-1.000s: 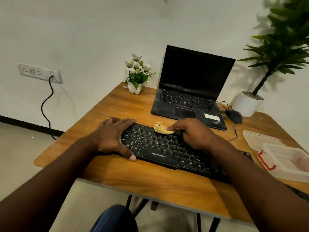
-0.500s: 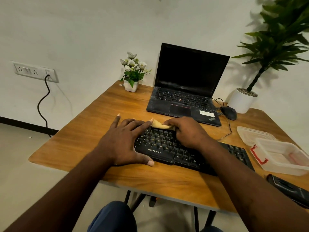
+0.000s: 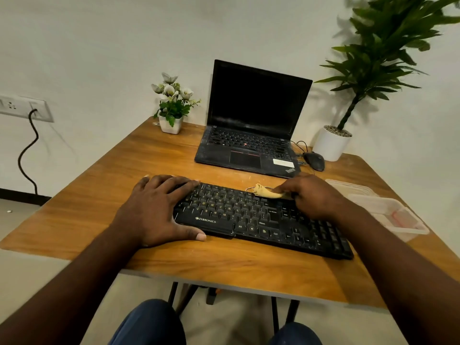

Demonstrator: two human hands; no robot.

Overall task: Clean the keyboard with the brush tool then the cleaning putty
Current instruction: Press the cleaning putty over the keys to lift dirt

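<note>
Tan cleaning putty [image 3: 267, 192] is pinched in the curled fingers of the right hand [image 3: 311, 195], which presses it onto the top row of keys at the back edge of the black keyboard [image 3: 249, 217], right of the keyboard's middle. The putty is drawn out into a flattened strip that points toward the keyboard's left end. The left hand [image 3: 159, 210] lies flat and open over the keyboard's left end, fingers straight across the keys and the thumb on the wooden counter [image 3: 119, 195] along the keyboard's front edge.

Behind the keyboard stands an open black laptop [image 3: 249, 125] with a dark screen. A black mouse [image 3: 315, 161] sits behind the keyboard's right part, and further behind that a white pot holds a tall green plant [image 3: 331, 143]. To the right of the keyboard is a clear plastic container [image 3: 398, 217], with its lid [image 3: 348, 186] just behind it. Behind the keyboard's left end stands a small white pot of flowers [image 3: 171, 108].
</note>
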